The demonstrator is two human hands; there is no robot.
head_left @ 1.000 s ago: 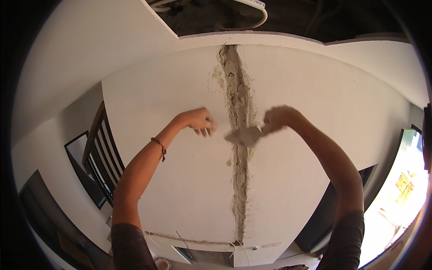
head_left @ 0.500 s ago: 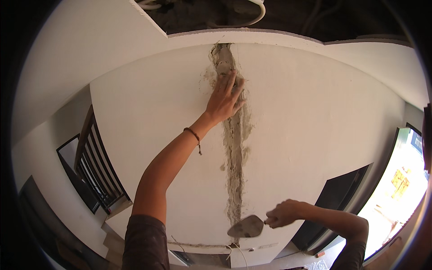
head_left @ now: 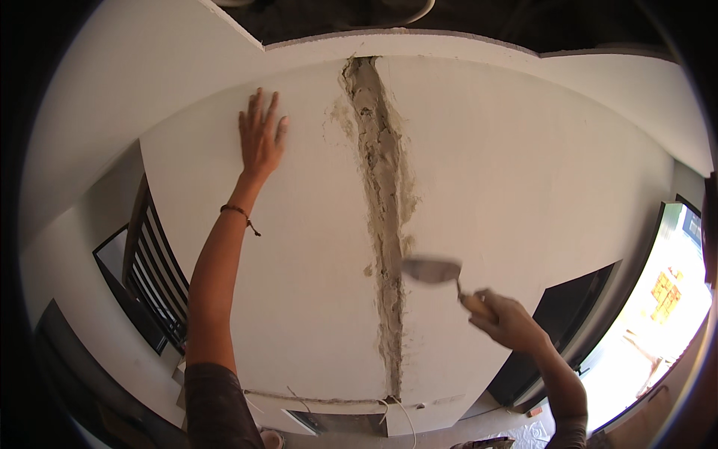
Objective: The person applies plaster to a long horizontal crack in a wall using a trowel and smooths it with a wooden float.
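A long channel filled with rough grey mortar runs from the top of the white wall down to a lower ledge. My right hand grips the wooden handle of a trowel. The trowel's blade is a little blurred and points left, close to the channel's right edge; whether it touches the wall I cannot tell. To the left of the channel, my left hand is spread against the upper wall with nothing in it. A dark cord bracelet circles that wrist.
Overhead, the ceiling board has a cut opening with a pale cable in it. A dark stair railing stands at left. A dark doorway and a bright opening are at right. Loose wires hang at the channel's foot.
My left hand has left the mortar in the channel and moved left onto the plain wall. My right hand has raised the trowel from near the channel's foot to about mid-height.
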